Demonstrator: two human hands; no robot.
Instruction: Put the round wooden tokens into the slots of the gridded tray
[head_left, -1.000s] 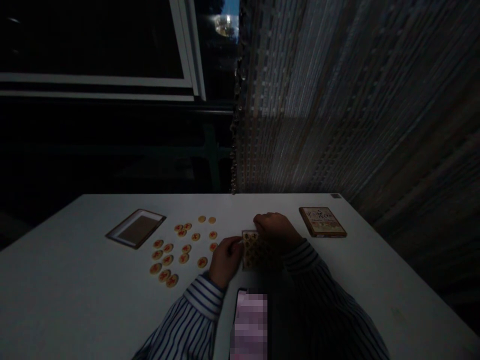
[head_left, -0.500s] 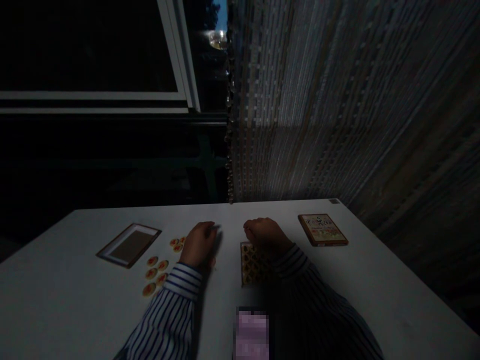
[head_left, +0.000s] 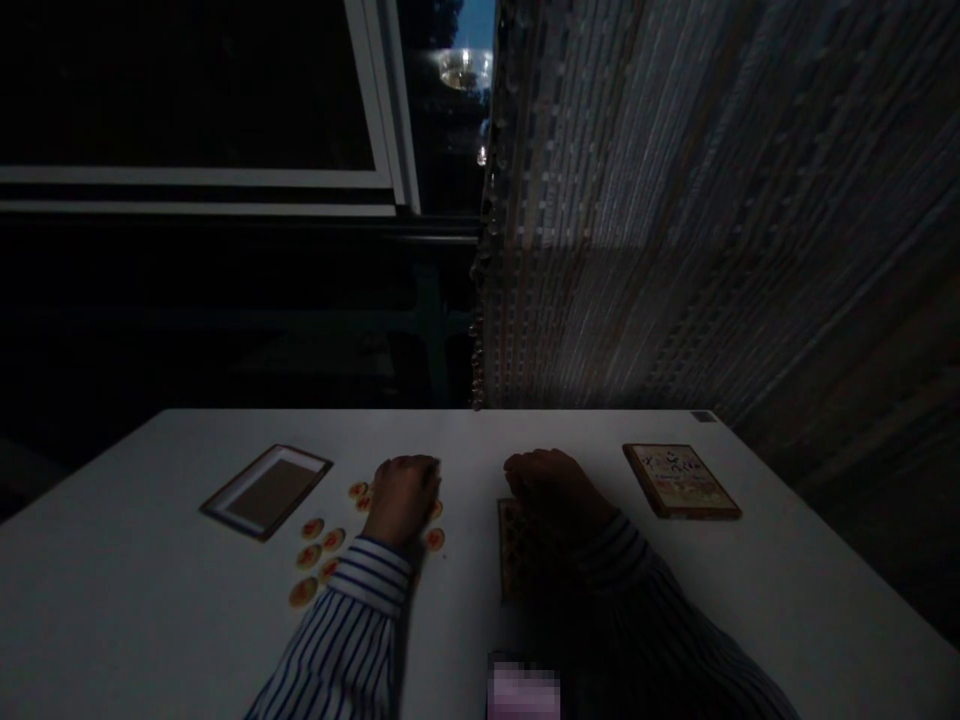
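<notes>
See the left hand (head_left: 403, 500) curled over a scatter of loose, red-marked discs (head_left: 308, 556) on the white bench (head_left: 142, 620). Can pick out discs on both sides of the left hand: two just beside the left edge, two near the right edge, and five more farther left, beside the striped cuff (head_left: 375, 575). Cannot tell about any disc inside the curl, with only the back in view.

Find the right hand (head_left: 561, 492) well apart from the left, bent over a tray (head_left: 502, 555) of dim round shapes and covering much of the tray's far side. Cannot tell about contact, nor about clenched or loosened, in such deep shade.

Note an open box (head_left: 274, 492) to the left of the loose discs, and a printed box (head_left: 682, 482) beyond the right hand, flat on the bench. Make out a blurred pinkish thing (head_left: 523, 692) near the body, below the tray.
</notes>
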